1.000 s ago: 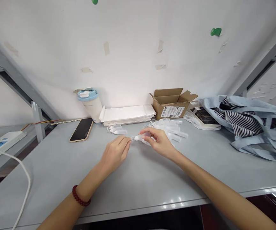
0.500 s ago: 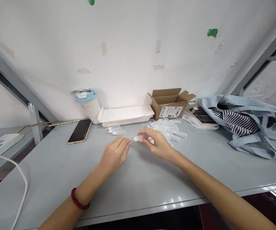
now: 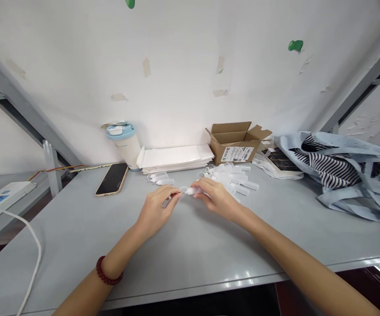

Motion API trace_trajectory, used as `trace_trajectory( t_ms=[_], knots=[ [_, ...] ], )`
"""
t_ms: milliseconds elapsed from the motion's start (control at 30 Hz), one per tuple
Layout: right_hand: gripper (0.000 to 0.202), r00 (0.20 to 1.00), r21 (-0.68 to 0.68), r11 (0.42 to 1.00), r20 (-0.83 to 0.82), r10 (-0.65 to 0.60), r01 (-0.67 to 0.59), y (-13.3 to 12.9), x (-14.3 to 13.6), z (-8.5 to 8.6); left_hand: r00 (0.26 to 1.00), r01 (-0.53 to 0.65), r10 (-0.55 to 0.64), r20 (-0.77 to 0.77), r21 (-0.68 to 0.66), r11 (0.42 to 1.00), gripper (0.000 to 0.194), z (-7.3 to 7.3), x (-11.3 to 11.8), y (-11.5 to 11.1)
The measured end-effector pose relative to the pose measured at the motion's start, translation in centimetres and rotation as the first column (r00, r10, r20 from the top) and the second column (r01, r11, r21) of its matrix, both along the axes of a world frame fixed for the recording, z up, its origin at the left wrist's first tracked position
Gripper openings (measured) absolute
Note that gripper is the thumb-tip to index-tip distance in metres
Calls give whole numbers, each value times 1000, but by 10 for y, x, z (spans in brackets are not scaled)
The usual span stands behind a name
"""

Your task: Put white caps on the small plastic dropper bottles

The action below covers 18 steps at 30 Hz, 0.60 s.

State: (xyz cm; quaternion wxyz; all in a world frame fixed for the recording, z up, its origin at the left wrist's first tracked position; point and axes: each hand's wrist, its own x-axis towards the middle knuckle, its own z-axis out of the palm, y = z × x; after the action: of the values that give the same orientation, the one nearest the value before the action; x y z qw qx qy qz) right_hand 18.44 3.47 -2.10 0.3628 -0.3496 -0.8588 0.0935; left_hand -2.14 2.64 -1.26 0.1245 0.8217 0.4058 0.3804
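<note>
My right hand (image 3: 214, 195) is closed around a small translucent squeeze bottle (image 3: 194, 190) that lies sideways, its white tip pointing left. Facing it, my left hand (image 3: 159, 206) pinches a thin dark needle-like pin (image 3: 182, 192) between thumb and forefinger, right at the bottle's tip. A pale loop curves up beside the tip. Whether the pin goes into the tip is too small to tell. Just behind my right hand lies a pile of similar bottles (image 3: 231, 173). A smaller group of bottles (image 3: 161, 177) lies beyond my left hand.
Along the wall stand a blue-lidded cup (image 3: 125, 145), a stack of white envelopes (image 3: 176, 159) and an open cardboard box (image 3: 237, 151). A phone (image 3: 112, 179) lies left. A blue cloth bag (image 3: 351, 171) lies right, and a power strip (image 3: 5, 199) with a white cable is far left.
The left fingers have opened out slightly from a tighter curl but still pinch at the tip. The pale loop by the tip shows more clearly. The whole view has shifted slightly.
</note>
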Motion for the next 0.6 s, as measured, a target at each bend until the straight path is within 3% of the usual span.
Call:
trace_trajectory(
  t_ms=[600],
  knots=[
    [21,998,67,997,-40,41,-38,-6,-4,-7,998,58,-57,6,-94,994,17,-5,1,-5]
  ],
)
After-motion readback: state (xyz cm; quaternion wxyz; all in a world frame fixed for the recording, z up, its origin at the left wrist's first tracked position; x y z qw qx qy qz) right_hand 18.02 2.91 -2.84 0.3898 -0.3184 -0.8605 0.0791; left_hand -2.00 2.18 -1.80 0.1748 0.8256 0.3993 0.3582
